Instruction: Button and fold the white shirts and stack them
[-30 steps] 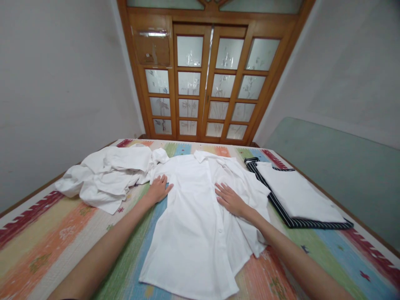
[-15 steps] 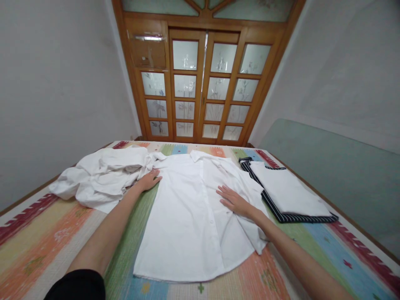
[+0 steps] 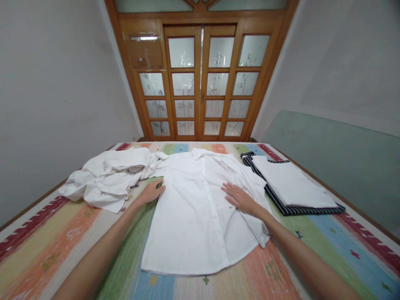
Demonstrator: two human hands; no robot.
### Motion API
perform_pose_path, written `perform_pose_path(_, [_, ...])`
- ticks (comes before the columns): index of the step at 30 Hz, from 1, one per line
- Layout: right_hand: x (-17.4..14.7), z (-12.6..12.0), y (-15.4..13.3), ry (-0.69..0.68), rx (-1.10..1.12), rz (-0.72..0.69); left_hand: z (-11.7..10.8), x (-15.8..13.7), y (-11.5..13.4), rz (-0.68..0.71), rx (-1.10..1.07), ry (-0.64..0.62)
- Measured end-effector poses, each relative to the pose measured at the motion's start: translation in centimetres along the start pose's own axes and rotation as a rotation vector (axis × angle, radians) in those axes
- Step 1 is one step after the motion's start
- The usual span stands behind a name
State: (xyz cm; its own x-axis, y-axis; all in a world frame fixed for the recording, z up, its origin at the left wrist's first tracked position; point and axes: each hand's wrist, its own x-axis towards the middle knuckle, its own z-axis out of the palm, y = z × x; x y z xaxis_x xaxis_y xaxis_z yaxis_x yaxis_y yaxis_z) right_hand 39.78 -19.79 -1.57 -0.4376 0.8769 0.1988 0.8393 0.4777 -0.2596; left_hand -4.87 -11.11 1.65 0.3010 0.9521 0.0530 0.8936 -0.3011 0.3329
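A white button-up shirt lies spread on the patterned bedcover, collar pointing away from me and button strip running down the front. Flat on its right half rests my right hand, open, fingers stretched out. My left hand is at the shirt's left side edge, below the sleeve. Its thumb and fingers are curved with a gap between them, the tips close to or touching the cloth; I see nothing gripped. The shirt's right side shows folds and creases near my right wrist.
A crumpled white garment lies to the left, close to the shirt's left sleeve. On the right is a folded white garment with black striped trim. Beneath everything is a colourful striped bedcover. Wooden glass-paned doors stand beyond the bed.
My left hand has come down from the left sleeve area to the shirt's side edge, its fingers now curved. My right hand stays flat on the shirt. The view has shifted slightly.
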Motion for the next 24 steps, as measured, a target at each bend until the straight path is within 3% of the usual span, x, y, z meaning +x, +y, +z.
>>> perform_pose_path(8, [-0.2, -0.1, -0.1, -0.012, -0.026, -0.004, 2.0, -0.9, 4.0, 0.156, 0.123, -0.016])
perform_pose_path(13, [-0.8, -0.2, -0.4, -0.023, -0.043, 0.001, 3.2, -1.8, 3.8, 0.266, 0.193, 0.014])
perform_pose_path(19, [-2.2, -0.2, -1.4, -0.029, -0.045, 0.004, 2.8, -2.7, 2.8, 0.287, 0.221, 0.008])
perform_pose_path(24, [-2.2, -1.3, -2.3, -0.064, 0.000, 0.041, 2.8, -3.4, 5.1, 0.204, 0.263, -0.023])
